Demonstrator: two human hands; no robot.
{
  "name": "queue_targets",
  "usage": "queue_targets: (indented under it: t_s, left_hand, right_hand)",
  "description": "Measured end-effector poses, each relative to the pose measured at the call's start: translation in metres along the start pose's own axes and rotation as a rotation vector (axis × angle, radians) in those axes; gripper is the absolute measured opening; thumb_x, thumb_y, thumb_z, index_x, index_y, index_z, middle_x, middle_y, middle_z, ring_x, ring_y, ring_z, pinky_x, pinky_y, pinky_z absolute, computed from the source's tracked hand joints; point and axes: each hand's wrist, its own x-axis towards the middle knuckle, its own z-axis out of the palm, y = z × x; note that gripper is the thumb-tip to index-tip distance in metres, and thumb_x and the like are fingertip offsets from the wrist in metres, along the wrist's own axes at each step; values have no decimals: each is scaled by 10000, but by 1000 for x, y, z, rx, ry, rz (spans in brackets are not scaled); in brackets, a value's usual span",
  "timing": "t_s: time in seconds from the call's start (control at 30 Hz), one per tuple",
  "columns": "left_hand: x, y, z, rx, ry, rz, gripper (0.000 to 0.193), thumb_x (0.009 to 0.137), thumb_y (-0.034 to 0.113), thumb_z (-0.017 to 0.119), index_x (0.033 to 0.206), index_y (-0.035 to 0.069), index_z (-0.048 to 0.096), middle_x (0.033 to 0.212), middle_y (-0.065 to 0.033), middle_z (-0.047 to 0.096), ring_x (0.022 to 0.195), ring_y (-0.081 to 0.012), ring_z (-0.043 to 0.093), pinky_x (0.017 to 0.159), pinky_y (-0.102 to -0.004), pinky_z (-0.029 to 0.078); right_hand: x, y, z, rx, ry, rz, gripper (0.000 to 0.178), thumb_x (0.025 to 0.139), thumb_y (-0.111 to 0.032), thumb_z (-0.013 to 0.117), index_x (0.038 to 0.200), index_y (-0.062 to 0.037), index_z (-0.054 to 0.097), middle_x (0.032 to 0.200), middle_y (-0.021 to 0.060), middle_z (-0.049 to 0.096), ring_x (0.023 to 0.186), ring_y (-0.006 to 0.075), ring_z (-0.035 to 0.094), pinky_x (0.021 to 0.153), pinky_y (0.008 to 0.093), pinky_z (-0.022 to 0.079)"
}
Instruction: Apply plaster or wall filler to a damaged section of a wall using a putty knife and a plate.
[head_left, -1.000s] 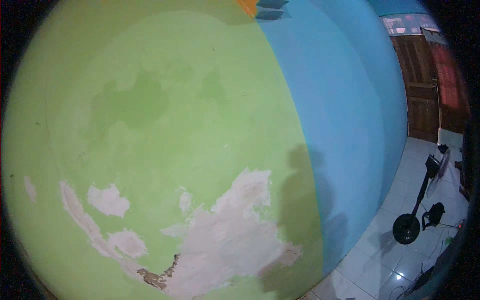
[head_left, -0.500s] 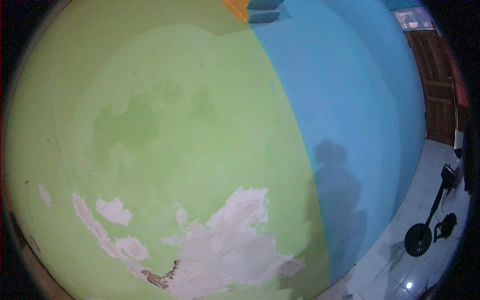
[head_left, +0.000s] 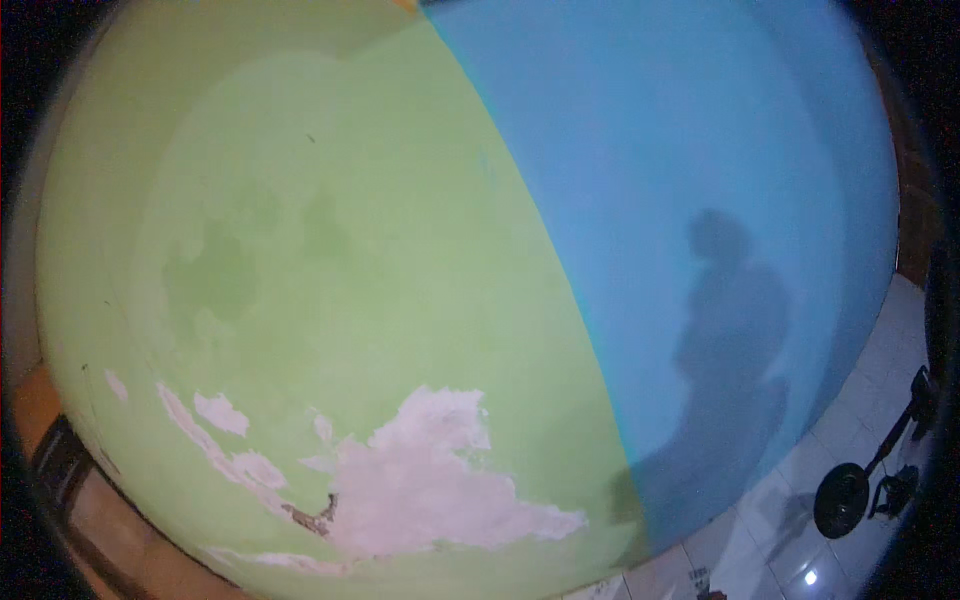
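Observation:
Neither of my hands shows in the picture. Before me spreads a wall painted green [head_left: 400,270] on the left and blue [head_left: 620,180] on the right, the two colours meeting along a clean line. Low on the green part lies a large whitish patch [head_left: 420,490] of bare or filled surface, with ragged edges. Smaller pale patches [head_left: 222,414] sit to its left. At the big patch's left edge, a broken brownish spot [head_left: 318,517] is exposed. A person's shadow [head_left: 735,320] falls across the blue paint.
On the tiled floor [head_left: 745,540] at the right stands a black stand with a round base [head_left: 842,500], beside a small dark object [head_left: 895,492] I cannot make out. A dark slatted thing [head_left: 62,465] is at the lower left. Part of a brown door [head_left: 915,215] shows far right.
My view has shifted: the paint line and pale patches sit further left, and more floor shows at lower left. The shadow has moved right, wholly onto the blue. The orange corner on top has nearly left view.

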Motion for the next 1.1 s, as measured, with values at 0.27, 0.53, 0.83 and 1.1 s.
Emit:
queue_targets:
  t_s: [0.27,0.53,0.83,1.1]
  left_hand:
    - [-152,-170,112,-340,-102,-400,578,822,640,487,843,103,699,796,-18,684,578,-141,579,464,-327,428]
    - [-237,-193,184,-99,254,-498,875,817,757,261,851,5,707,801,-109,686,701,-163,621,633,-302,494]
    - [-291,-157,227,-282,220,-601,761,889,653,276,769,14,672,938,-97,687,797,-151,636,647,-293,500]
    - [-312,-201,225,371,183,-424,488,890,504,416,960,74,635,763,-98,659,580,-218,596,500,-359,463]
  right_hand:
    - [-103,39,-73,-263,-101,-305,257,798,-274,575,882,-33,608,771,183,618,739,348,590,612,474,450]
    - [-12,-85,-110,-34,-368,-189,396,855,-424,538,911,-40,614,725,172,621,710,380,602,648,476,478]
    - [-82,26,-77,-266,-322,-433,251,763,-187,612,990,-80,618,918,165,636,829,345,615,701,428,508]
    - [-189,128,-92,-83,-370,358,131,778,-148,561,878,-83,615,792,123,623,760,300,622,638,415,511]
